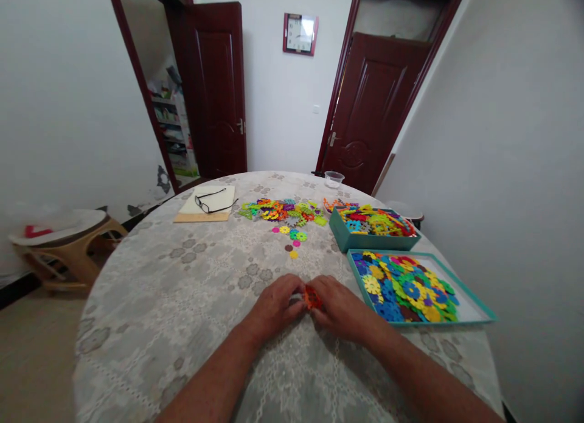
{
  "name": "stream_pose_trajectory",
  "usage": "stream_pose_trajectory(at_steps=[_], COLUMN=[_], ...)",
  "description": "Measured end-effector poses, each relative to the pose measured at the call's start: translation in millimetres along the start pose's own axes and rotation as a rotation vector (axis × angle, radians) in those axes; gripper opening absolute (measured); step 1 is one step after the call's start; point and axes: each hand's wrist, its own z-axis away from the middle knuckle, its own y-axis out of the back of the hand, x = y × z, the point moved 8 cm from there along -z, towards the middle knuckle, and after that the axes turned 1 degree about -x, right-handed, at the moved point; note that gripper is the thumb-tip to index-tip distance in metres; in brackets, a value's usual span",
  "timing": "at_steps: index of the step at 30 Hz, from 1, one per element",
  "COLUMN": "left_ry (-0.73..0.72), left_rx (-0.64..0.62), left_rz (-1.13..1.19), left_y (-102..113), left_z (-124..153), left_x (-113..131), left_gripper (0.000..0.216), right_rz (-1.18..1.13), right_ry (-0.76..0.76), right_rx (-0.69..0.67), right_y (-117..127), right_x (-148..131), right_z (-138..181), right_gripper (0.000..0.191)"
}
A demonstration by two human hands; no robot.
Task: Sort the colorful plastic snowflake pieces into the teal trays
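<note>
My left hand (279, 300) and my right hand (338, 304) meet over the near middle of the table. Between them is an orange-red plastic piece (312, 297), pinched from both sides by thumbs and fingers. Its outline is partly covered by the fingers, so I cannot tell whether it is one piece or several joined. Beyond my hands lie a few loose flower-shaped discs (294, 235) in green, yellow, pink and brown. Behind those spreads a heap of mixed coloured pieces (283, 211).
To the right, a teal tray (472, 298) holds many notched discs, with a deeper teal box (374, 243) of pieces behind it. Glasses (207, 207) rest on a notepad (187, 211) at the back left. A clear plastic bowl (334, 178) stands at the far edge.
</note>
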Motion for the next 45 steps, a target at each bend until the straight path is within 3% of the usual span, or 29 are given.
stream_pose_trajectory(at_steps=[2,5,10,13,17,21,24,28,32,35,39,45], left_ry=[0.032,0.045,0.02,0.019,0.02,0.016,-0.004,0.005,0.018,0.033,0.081,0.102], left_rx=[0.022,0.029,0.029,0.037,0.046,0.05,0.046,0.049,0.054,0.07,0.159,0.23], left_rz=[-0.003,-0.043,-0.096,-0.11,-0.115,-0.11,-0.113,-0.112,-0.112,-0.104,-0.088,-0.065], left_y=[1.5,2.2,1.9,2.1,3.1,4.4,4.3,4.1,3.0,3.7,11.2,15.8], left_z=[1.2,2.2,1.9,1.5,0.9,-0.2,-0.8,-0.5,0.8,1.7,3.5,3.5], left_x=[-2.4,-4.3,-4.8,-4.7,-3.5,-2.9,-2.0,-3.0,-2.8,-2.2,-3.3,-2.1], left_gripper=[0.022,0.023,0.013,0.011,0.01,0.008,0.008,0.009,0.008,0.009,0.012,0.018], right_rz=[0.037,0.125,0.367,0.465,0.459,0.448,0.401,0.249,-0.019,-0.102,-0.074,-0.104], right_ry=[-0.007,-0.046,-0.207,-0.353,-0.41,-0.425,-0.399,-0.207,-0.021,0.074,0.146,0.15], right_rx=[0.026,0.152,0.35,0.407,0.43,0.469,0.56,0.577,0.382,0.237,0.29,0.326], right_y=[11.6,49.9,125.4,155.8,169.4,169.1,162.1,119.1,44.8,-3.4,-29.8,-36.0], right_x=[7.0,33.7,112.4,159.7,197.0,209.7,192.4,118.2,29.4,-12.8,-25.6,-19.1], right_z=[0.9,-2.6,-19.3,-28.2,-32.5,-23.7,-10.0,5.1,14.2,17.3,17.6,18.8], right_gripper=[0.027,0.034,0.039,0.042,0.043,0.042,0.038,0.029,0.025,0.025,0.031,0.026])
